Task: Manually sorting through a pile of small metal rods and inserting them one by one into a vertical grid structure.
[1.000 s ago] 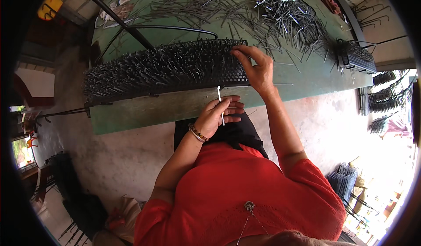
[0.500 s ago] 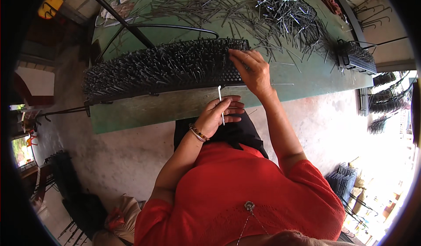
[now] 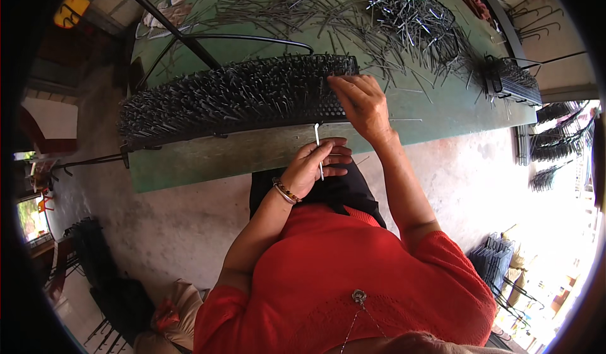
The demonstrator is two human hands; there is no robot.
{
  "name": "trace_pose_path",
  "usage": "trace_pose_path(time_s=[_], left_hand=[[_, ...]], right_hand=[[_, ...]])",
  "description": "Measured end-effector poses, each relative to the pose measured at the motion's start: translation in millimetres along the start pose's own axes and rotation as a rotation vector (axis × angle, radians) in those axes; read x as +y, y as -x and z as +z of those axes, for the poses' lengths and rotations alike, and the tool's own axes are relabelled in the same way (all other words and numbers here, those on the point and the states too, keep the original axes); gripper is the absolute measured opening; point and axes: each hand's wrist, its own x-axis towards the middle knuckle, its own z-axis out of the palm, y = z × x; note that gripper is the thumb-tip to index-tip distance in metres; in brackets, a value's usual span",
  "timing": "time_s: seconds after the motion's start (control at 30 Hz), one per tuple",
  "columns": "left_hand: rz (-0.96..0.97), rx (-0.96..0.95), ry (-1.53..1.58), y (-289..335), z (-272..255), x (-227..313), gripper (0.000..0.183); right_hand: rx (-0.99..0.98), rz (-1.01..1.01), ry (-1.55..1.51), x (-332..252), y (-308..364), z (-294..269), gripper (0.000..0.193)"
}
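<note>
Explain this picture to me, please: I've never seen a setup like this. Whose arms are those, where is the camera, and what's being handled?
There is no machine here: these are a person's bare hands. The view comes from a wide camera worn on the head, looking down, so straight edges bend and the person's red top fills the lower part.

The left hand holds a thin white rod. The right hand has its fingertips at the right end of a long black rack; whether they grip anything is hidden.

The rack, packed with dark rods, sits on a green table. Farther back lie scattered loose rods and a denser heap.
</note>
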Motion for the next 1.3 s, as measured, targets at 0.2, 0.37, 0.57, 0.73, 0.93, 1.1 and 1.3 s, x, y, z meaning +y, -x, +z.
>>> trace_pose_path(time_s=[0.2,0.37,0.57,0.73,0.93,1.1,1.3], left_hand=[[-0.002,-0.007,0.019,-1,0,-1,0.039],[-0.004,-0.034,0.057,0,-1,-1,0.038],[-0.005,-0.028,-0.005,4,3,4,0.037],[0.079,-0.080,-0.008,4,3,5,0.032],[0.074,-0.133,-0.069,-1,9,8,0.033],[0.150,-0.027,-0.159,-4,11,6,0.033],[0.193,0.083,-0.280,-8,2,0,0.034]], right_hand=[[0.034,0.037,0.063,-1,-2,2,0.023],[-0.012,0.051,0.073,-6,2,5,0.021],[0.034,0.070,0.031,-13,-4,-3,0.020],[-0.331,0.483,-0.464,-35,4,-23,0.018],[-0.434,0.633,-0.632,-34,12,-31,0.014],[-0.072,0.557,-0.443,-23,-6,-44,0.009],[0.180,0.309,-0.143,1,-21,-34,0.010]])
